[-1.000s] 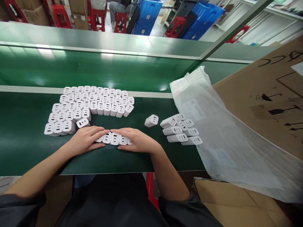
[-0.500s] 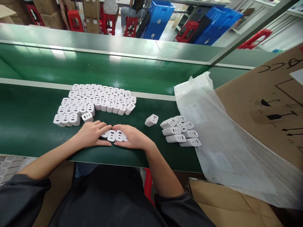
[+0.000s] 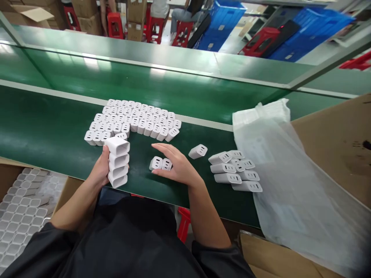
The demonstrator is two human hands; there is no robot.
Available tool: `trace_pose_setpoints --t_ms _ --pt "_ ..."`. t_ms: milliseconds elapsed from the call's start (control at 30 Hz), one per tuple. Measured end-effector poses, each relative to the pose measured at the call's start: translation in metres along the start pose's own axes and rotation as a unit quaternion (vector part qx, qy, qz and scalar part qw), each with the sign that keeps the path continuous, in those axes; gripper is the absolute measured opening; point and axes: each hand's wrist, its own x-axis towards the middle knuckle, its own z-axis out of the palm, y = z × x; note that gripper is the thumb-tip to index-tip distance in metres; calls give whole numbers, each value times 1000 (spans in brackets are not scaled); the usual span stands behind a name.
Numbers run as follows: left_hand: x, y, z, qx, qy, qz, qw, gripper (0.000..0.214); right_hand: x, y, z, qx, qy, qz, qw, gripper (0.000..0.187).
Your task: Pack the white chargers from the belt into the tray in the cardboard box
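My left hand [image 3: 102, 168] is closed around a stack of several white charger housings [image 3: 118, 148], tilted so that their hollow open ends show. My right hand [image 3: 177, 164] curves around two white charger housings [image 3: 161, 163] standing on the green bench, slotted faces up. Its thumb and fingers are spread apart, the thumb by their near side. Beyond the left hand, rows of white charger housings [image 3: 135, 116] stand close together, slots upward. A single housing [image 3: 198, 151] leans to the right of my right hand, and a loose group of housings [image 3: 227, 178] lies farther right.
A translucent plastic bag [image 3: 269, 143] drapes beside a cardboard box [image 3: 333, 135] on the right. At lower left, a carton holds many hollow white housings [image 3: 21, 216]. Across the bench are red stools [image 3: 115, 25], blue crates [image 3: 222, 23] and seated people.
My left hand has moved away from the right hand and now holds a stack of housings tilted up. My right hand has loosened around two housings. The view has shifted left.
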Motion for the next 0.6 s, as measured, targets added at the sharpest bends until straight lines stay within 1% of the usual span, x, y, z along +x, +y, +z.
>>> trace_pose_setpoints --t_ms 67,100,167,267,300,367,433,500,600 --pt "-13 -2 2 -109 11 -51 993 83 0 -6 2 -3 59 -12 998 58" --pt "-19 -3 3 -160 16 -72 984 81 1 -11 4 -5 76 -23 997 56" --pt "-29 -5 1 -228 23 -97 968 79 6 -27 9 -8 76 -61 995 56" --pt "-41 -11 -7 -304 53 -131 942 79 24 -63 24 -19 12 -131 991 64" --pt "-46 -15 -10 -330 73 -146 930 79 32 -76 31 -31 -14 -148 988 65" --pt "-56 -23 -17 -384 131 -158 900 74 51 -100 48 -64 -64 -177 980 66" --pt "-69 -33 -24 -429 201 -147 868 64 68 -119 66 -93 -110 -205 968 65" --pt "-84 -42 -32 -452 267 -123 842 56 81 -134 87 -106 -152 -236 954 64" --pt "-107 -53 -42 -465 326 -96 817 54 94 -150 116 -103 -193 -273 937 60"
